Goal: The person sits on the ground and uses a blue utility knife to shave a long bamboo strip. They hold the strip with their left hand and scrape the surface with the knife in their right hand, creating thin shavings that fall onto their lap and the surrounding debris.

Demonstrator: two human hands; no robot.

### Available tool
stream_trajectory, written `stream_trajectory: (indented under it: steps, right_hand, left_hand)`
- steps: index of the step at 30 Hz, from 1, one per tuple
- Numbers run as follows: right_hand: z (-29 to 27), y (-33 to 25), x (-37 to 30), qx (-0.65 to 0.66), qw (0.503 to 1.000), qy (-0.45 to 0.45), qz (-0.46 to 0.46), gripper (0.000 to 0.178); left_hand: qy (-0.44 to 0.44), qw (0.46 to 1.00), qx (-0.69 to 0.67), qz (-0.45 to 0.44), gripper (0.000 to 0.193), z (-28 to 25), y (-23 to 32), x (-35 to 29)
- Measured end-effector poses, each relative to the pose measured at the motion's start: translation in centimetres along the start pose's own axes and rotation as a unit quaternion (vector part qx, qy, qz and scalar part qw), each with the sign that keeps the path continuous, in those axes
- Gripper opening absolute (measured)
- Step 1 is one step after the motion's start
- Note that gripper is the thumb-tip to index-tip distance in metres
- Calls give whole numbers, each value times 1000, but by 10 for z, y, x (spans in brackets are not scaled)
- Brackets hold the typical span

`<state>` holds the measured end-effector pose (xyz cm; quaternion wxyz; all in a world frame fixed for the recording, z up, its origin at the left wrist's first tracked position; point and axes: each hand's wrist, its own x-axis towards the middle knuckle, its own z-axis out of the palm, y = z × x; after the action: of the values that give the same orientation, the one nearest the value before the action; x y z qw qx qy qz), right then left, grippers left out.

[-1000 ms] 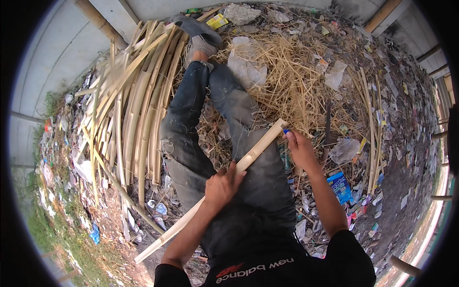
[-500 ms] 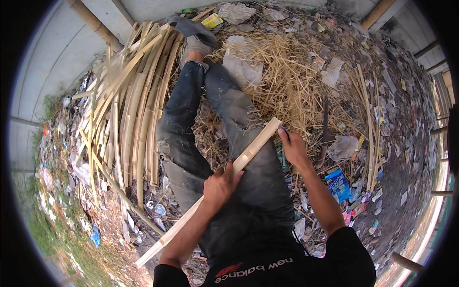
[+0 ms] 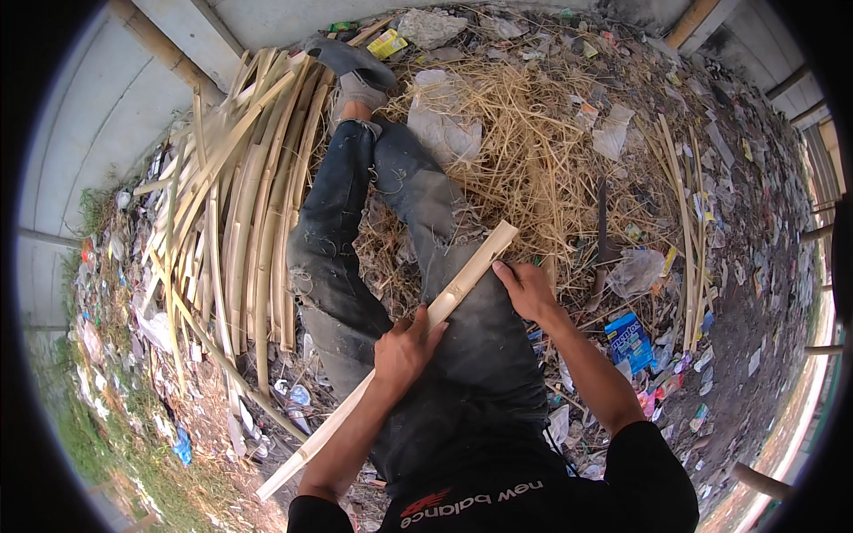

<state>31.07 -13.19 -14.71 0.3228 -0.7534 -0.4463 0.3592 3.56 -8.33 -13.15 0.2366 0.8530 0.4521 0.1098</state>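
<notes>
A long pale bamboo strip [image 3: 464, 284] lies slantwise across my lap, its far end raised past my right thigh and its other end reaching down left beside my left forearm. My left hand [image 3: 404, 354] is wrapped round the strip near its middle. Close to the far end, my right hand [image 3: 528, 291] is closed, its thumb at the strip's right edge. A small dark thing shows by the right fingers, too hidden to name. My legs in torn dark jeans [image 3: 338, 258] stretch out under the strip.
Many split bamboo strips [image 3: 253, 222] are piled left of my legs. Straw-like shavings [image 3: 524, 151] cover the ground ahead. A long dark blade [image 3: 602, 222] lies to the right, near a blue packet [image 3: 629, 345] and several thin strips [image 3: 682, 231]. Litter surrounds me; a pale wall [image 3: 98, 115] stands left.
My right hand has moved slightly down and left along the strip's edge, its thumb now against it. The strip's far end has shifted a little left. My left hand keeps its hold.
</notes>
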Motion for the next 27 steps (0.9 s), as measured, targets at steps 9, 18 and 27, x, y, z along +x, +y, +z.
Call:
stream_trajectory:
  steps: [9,18,27]
  right_hand:
    - [-23,1,19,-52,996,66,14,56]
    - [8,2,3,-24,999,18,22,60]
    - [8,-14,2,-57,997,-51,-17,63]
  left_hand:
    - [5,1000,3,7,55,1,3,2]
    - [-2,1000,5,-9,54,3,3,1]
    - [-7,1000,-22,-18,54,2,12,21]
